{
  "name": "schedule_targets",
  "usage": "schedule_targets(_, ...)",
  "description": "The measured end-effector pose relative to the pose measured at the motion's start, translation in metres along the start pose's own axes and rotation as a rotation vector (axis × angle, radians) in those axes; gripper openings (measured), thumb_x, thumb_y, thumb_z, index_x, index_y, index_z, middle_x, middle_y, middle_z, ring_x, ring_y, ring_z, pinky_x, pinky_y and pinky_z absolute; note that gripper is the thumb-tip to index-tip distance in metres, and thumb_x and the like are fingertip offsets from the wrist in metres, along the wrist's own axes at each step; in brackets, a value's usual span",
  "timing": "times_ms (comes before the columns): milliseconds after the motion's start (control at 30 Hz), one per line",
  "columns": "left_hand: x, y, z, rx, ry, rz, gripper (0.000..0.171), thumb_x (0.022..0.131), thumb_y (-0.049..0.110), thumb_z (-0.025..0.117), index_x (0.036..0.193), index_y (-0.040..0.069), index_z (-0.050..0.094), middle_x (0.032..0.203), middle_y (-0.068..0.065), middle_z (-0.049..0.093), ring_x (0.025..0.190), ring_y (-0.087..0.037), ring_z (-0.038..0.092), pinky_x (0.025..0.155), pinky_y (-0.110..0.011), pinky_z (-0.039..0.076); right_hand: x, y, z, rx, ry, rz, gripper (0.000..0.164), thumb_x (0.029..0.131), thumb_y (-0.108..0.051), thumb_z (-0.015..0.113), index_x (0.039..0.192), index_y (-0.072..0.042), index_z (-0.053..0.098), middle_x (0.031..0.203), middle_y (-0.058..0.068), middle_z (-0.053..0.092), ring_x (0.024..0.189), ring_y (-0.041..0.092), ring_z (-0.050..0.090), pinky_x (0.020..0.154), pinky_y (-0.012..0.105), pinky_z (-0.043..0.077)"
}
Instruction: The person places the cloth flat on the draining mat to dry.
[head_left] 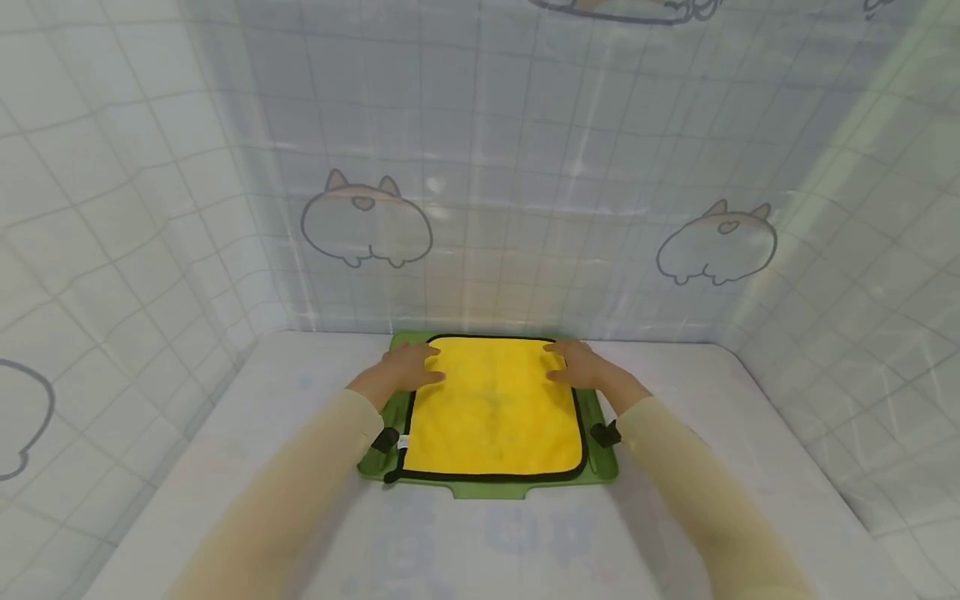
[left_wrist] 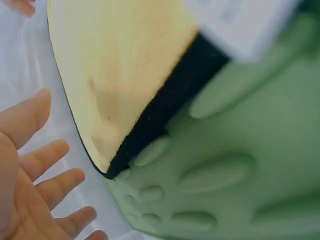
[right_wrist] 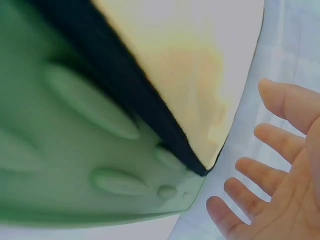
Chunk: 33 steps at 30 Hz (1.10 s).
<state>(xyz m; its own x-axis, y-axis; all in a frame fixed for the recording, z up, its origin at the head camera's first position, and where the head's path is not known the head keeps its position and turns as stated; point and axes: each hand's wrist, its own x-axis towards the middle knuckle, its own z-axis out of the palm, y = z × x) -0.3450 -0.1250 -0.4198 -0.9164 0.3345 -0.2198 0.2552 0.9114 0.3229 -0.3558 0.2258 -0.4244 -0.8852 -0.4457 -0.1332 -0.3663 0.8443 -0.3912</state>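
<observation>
A yellow cloth (head_left: 491,408) with black edging lies spread flat over a green board (head_left: 491,492) with raised oval bumps, which show in both wrist views. At the cloth's near left are a small white label (head_left: 403,442) and a black loop (head_left: 392,477). My left hand (head_left: 405,367) hovers at the cloth's far left side, fingers spread and palm facing inward. Mirroring it, my right hand (head_left: 583,365) is at the far right side with its fingers apart. In the wrist views, neither the left hand (left_wrist: 40,180) nor the right hand (right_wrist: 280,170) grips anything.
The board rests on a white table cover (head_left: 495,550) with faint printing. Behind it rises a hanging sheet (head_left: 510,208) with a grid and cartoon animal drawings, and similar sheets stand at left and right. Dark wrist devices (head_left: 606,433) sit at both sleeves.
</observation>
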Motion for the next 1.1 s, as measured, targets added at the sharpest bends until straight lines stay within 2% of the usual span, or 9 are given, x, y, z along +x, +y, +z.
schedule_targets(133,-0.013,0.004,0.001,0.041,-0.032,0.057,0.064,0.101,0.042,0.058,0.153,0.009,0.041,0.158,-0.020,0.035,0.145,-0.050,0.023,0.114,-0.066,0.022,-0.011,-0.008,0.004,-0.041,-0.034,-0.055,0.062,0.099,-0.025,0.065,0.150,0.001,0.042,0.155,0.029,0.034,0.144,0.047,0.027,0.117,0.062,0.021)
schedule_targets(467,-0.047,0.011,0.019,0.016,-0.103,0.130,0.066,0.098,0.042,0.064,0.152,0.010,0.043,0.159,-0.020,0.032,0.147,-0.045,0.022,0.118,-0.062,0.016,-0.042,-0.019,0.025,-0.079,-0.133,-0.058,0.071,0.097,-0.039,0.066,0.157,-0.014,0.036,0.162,0.023,0.022,0.148,0.047,0.018,0.116,0.066,0.017)
schedule_targets(633,-0.062,0.004,0.028,0.029,-0.149,0.150,0.078,0.091,0.048,0.071,0.154,0.012,0.041,0.162,-0.021,0.026,0.145,-0.053,0.018,0.114,-0.069,0.017,-0.054,-0.021,0.031,-0.094,-0.166,-0.060,0.073,0.097,-0.040,0.067,0.157,-0.016,0.035,0.162,0.021,0.023,0.148,0.045,0.020,0.116,0.065,0.020)
schedule_targets(833,-0.075,-0.006,0.033,-0.006,-0.140,0.155,0.088,0.082,0.047,0.081,0.154,0.016,0.041,0.163,-0.017,0.024,0.146,-0.054,0.012,0.112,-0.073,0.014,-0.069,-0.013,0.032,-0.071,-0.172,-0.051,0.076,0.094,-0.040,0.070,0.157,-0.015,0.035,0.163,0.020,0.023,0.149,0.043,0.019,0.117,0.063,0.019)
schedule_targets(1100,-0.085,-0.016,0.037,-0.027,-0.123,0.175,0.094,0.078,0.045,0.085,0.155,0.016,0.040,0.164,-0.016,0.023,0.147,-0.052,0.012,0.110,-0.074,0.016,-0.085,-0.009,0.030,0.018,-0.188,-0.075,0.089,0.085,-0.042,0.079,0.157,-0.016,0.034,0.163,0.020,0.021,0.149,0.042,0.021,0.115,0.064,0.023)
